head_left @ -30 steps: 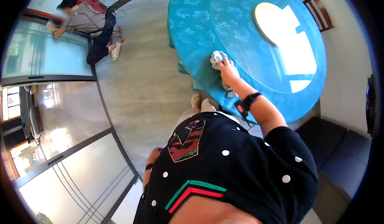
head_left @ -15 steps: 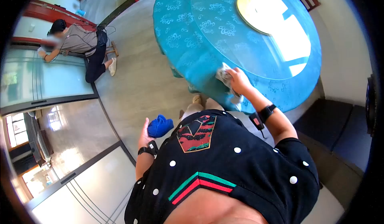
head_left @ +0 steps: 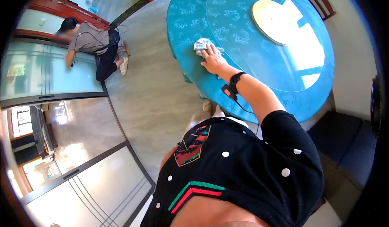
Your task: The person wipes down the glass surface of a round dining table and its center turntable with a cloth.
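My right hand (head_left: 213, 59) lies flat on the round table's edge area, fingers stretched out and spread. Its fingertips press on a crumpled whitish cloth (head_left: 201, 45). Beneath both is a teal patterned tablecloth (head_left: 184, 34), with a round glass turntable (head_left: 227, 40) just beyond the hand. My left hand is out of sight; only a bit of the arm shows at the left side of my black dotted shirt. The blue cloth bundle it held is not visible.
A pale disc (head_left: 270, 21) sits at the centre of the glass. A person (head_left: 91, 38) crouches at a sliding glass door (head_left: 56, 71) on the left. A dark bench (head_left: 336, 135) stands at right, a wooden chair (head_left: 318, 2) behind the table.
My right hand has moved up and left across the table with the whitish cloth, its fingers spreading flat. My left hand and the blue bundle have gone out of view.
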`<state>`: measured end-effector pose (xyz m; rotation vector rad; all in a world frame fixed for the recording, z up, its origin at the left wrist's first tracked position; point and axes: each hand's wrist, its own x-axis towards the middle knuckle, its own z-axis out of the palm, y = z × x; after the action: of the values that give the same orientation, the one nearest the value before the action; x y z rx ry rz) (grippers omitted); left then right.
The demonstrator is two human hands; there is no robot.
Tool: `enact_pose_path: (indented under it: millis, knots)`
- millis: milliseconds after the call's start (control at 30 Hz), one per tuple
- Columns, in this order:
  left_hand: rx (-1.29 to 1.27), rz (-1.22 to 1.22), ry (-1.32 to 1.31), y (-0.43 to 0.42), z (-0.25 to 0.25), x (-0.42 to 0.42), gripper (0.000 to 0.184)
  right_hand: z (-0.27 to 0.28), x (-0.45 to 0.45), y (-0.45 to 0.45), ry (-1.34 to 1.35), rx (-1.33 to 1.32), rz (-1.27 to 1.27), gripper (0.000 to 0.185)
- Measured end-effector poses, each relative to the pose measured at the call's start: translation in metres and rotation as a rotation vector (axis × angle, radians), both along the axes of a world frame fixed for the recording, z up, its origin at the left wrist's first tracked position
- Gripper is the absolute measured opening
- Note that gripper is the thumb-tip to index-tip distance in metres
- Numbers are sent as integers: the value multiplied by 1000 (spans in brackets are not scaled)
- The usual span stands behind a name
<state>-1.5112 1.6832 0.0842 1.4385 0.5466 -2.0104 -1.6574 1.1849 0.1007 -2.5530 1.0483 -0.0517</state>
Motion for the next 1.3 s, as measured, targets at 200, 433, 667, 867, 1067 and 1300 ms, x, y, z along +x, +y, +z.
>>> enact_pose_path:
  millis: [200,433,667,867,1067,1300]
  knots:
    - [10,36,-2,0,28,-11,41,-16,25,-24,71,-73,-96,59]
    - [-40,74,15,-22,52,-12,39,-19,-24,3,645,-443,174,42]
    - [-110,107,19,-39,73,1,37,-27,-116,54,434,-187,-124,44]
    - [8,-258,-327,-63,74,30,31,-13,-205,100,524,-55,-357,50]
    - [-116,-349,-405,-42,7,81,30,23,-290,129,557,143,-747,56]
    - [-263,-141,-426,-127,14,104,26,43,-312,153,316,250,-939,23]
